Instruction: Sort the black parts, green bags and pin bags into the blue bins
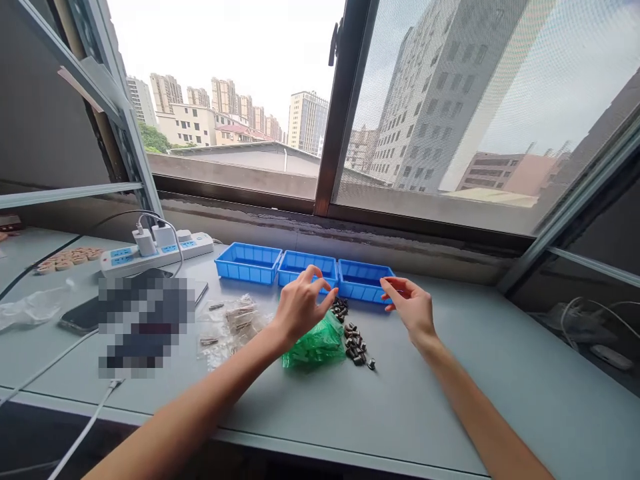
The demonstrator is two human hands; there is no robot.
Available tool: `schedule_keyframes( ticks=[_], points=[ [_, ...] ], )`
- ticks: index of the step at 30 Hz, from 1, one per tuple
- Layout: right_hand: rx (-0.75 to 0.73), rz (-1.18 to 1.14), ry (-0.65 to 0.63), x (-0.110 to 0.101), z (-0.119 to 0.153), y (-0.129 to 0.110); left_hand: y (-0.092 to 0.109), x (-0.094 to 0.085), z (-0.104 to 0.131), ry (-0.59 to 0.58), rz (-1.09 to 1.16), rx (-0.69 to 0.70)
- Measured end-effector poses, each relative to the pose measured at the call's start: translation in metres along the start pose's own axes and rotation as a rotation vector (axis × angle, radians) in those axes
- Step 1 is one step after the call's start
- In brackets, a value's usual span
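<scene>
My left hand (304,303) hovers over a crumpled green plastic bag (320,343), thumb and fingers apart, holding nothing. My right hand (413,307) is raised by the front right corner of the right blue bin (365,291), fingertips close together; whatever they may hold is too small to make out. Small dark metal pieces (356,348) lie in a loose heap just right of the green bag. The middle blue bin (300,261) stands behind my left hand, and the left blue bin (247,272) is beside it.
Clear bags with small metal parts (240,320) lie left of the green bag. Farther left are a power strip (117,263) with chargers, a dark phone (80,317), cables and brown pieces (70,259). Metal frame posts and a window border the table (425,413).
</scene>
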State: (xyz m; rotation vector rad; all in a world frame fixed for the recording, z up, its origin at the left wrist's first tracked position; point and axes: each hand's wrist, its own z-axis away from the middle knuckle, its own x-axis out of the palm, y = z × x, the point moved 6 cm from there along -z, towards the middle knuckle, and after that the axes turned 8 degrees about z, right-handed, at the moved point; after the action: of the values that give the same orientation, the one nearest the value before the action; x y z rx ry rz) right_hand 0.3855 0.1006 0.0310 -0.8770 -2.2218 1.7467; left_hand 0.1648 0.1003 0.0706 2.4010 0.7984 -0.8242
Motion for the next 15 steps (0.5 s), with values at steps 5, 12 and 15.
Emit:
schedule_keyframes(
  ticks=[5,12,15],
  points=[
    [-0.106,0.021,-0.113,0.007,0.005,-0.013,0.000,0.003,0.000,0.000,0.005,0.020],
    [-0.375,0.391,-0.277,0.027,0.026,-0.023,0.005,0.009,0.001,-0.065,0.001,0.147],
    [-0.401,0.562,-0.310,0.034,0.031,-0.018,0.015,0.010,0.003,-0.101,0.000,0.227]
  ],
)
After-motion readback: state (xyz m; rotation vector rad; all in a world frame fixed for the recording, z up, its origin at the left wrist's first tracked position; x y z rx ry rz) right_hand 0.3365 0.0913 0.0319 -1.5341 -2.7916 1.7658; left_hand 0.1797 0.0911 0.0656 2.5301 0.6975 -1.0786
